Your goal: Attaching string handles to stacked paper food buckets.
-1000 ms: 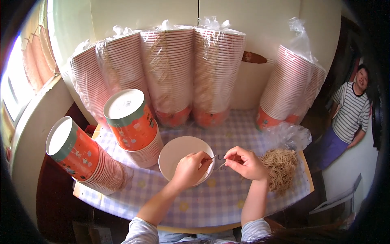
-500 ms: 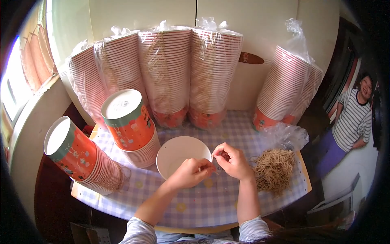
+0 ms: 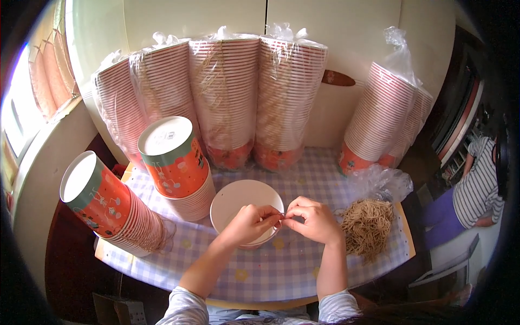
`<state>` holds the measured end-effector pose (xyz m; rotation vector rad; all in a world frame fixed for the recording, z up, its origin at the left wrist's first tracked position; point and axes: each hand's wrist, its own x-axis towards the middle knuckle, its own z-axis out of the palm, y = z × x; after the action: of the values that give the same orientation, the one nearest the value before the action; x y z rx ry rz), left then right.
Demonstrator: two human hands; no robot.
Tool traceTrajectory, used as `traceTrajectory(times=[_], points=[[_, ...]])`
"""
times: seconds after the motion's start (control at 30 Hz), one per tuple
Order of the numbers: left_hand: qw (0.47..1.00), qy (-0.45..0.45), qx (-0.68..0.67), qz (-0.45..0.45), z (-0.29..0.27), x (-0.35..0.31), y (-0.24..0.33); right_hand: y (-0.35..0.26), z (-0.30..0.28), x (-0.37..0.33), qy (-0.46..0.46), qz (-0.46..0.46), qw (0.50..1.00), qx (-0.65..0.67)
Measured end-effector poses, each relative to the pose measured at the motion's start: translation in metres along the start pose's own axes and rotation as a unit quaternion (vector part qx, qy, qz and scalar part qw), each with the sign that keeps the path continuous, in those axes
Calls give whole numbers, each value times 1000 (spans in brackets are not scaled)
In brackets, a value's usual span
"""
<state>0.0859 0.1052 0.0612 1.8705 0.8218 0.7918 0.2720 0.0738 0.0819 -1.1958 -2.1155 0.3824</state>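
A white-lined paper bucket (image 3: 238, 197) stands mouth up at the middle of the table. My left hand (image 3: 252, 223) reaches over its near right side, thumb and fingers pinched together. Meeting it at the bucket's right rim, my right hand (image 3: 314, 219) is pinched too. A thin string seems to run between the fingertips, mostly hidden by the fingers. Just right of my right hand lies a tangled heap of tan strings (image 3: 368, 227). Two stacks of upside-down orange and green paper buckets, a nearer one (image 3: 111, 203) and a farther one (image 3: 176, 168), stand to the left.
Several tall bucket stacks in clear plastic bags (image 3: 225, 97) line the back of the table, with more bagged stacks (image 3: 379, 114) at the back right. A crumpled clear bag (image 3: 382, 181) lies behind the strings. At the far right stands a person in a striped top (image 3: 476, 184).
My hands have drawn together at the bucket's rim, their fingertips now meeting. The person at the right has turned away. The view has shifted slightly.
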Motion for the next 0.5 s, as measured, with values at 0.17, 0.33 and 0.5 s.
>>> traceTrajectory(times=[0.17, 0.33, 0.5], points=[[999, -7, -51, 3, 1, 1, -5, 2, -1, 0, 47, -8, 999, 17], [999, 4, -38, 1, 0, 1, -7, -12, -7, -3, 53, -5, 998, 15], [1000, 14, -10, -6, -4, 0, -1, -21, -5, -4, -43, -11, 998, -41]])
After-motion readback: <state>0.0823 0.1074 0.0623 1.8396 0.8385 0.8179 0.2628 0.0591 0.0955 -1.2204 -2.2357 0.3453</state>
